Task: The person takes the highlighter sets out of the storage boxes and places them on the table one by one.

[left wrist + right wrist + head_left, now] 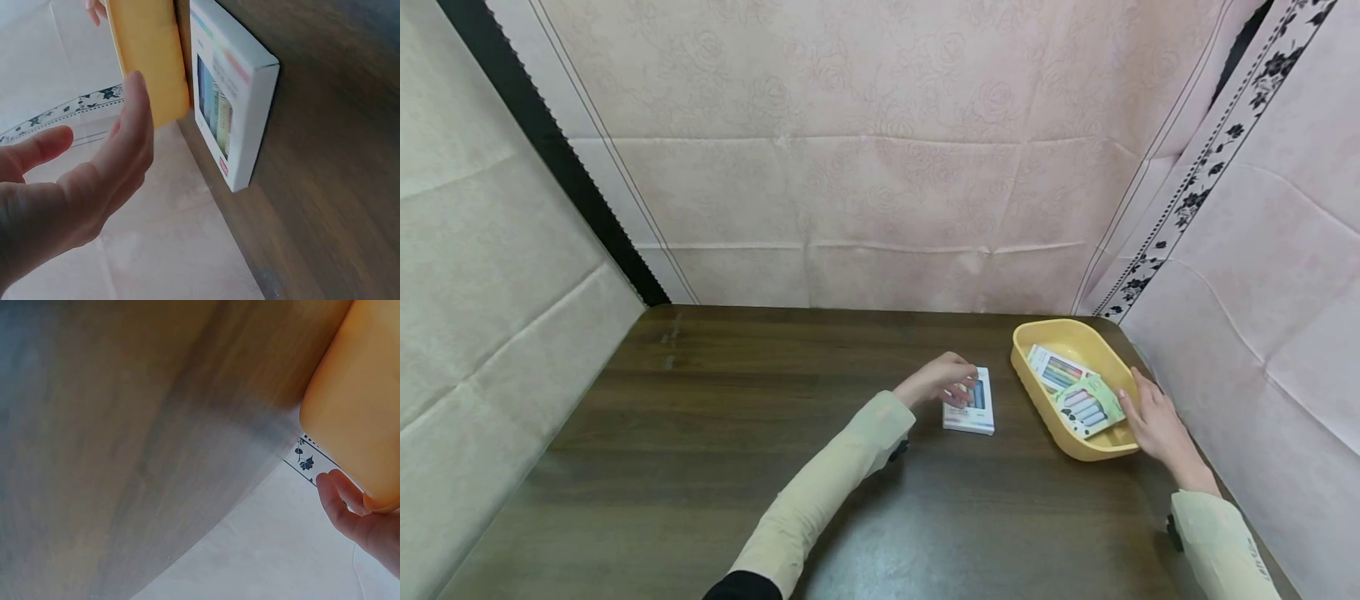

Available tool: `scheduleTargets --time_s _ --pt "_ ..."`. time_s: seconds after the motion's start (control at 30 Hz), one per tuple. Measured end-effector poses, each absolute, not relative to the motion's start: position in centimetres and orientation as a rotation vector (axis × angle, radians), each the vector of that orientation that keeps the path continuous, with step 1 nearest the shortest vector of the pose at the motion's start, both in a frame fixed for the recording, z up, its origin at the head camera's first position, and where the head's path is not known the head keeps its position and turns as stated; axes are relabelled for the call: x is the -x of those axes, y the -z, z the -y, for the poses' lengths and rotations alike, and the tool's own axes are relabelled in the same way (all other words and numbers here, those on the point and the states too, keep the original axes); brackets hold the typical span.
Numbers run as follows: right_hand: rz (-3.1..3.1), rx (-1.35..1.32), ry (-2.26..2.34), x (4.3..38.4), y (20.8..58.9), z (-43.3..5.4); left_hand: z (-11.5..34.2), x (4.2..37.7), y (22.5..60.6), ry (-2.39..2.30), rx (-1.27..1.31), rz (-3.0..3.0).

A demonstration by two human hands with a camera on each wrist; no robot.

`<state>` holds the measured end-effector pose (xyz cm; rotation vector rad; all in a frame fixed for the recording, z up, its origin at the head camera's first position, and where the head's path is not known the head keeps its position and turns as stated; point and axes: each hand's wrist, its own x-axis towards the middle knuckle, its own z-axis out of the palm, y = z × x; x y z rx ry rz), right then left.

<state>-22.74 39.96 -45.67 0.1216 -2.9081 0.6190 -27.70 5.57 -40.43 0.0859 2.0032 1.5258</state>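
My left hand (936, 380) hovers over a white box of coloured sticks (968, 414) lying on the table, its fingers relaxed and gripping nothing. In the left wrist view the left hand (94, 169) is apart from the box (234, 94), whose window shows blue, green and yellow sticks. My right hand (1159, 425) holds the right rim of a yellow plastic basket (1037, 402), thumb on the inner side and fingers outside. The right wrist view shows the fingers (340, 509) by the rim; the thumb is hidden there. Inside the basket lie a white box (1051, 367) and a green box (1092, 406).
The brown wooden table (737, 467) spreads to the left and front. Pale cloth walls enclose it: a back one (865, 200), a left one (490, 275), and a right one (1262, 275) close behind the right hand.
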Motion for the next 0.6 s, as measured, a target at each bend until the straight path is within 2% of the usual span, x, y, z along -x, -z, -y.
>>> scheduleTargets --time_s 0.6 --pt "2.914 -0.115 -0.619 22.7 45.6 -39.9 -7.5 27.1 39.0 -1.701 -0.208 -1.933"
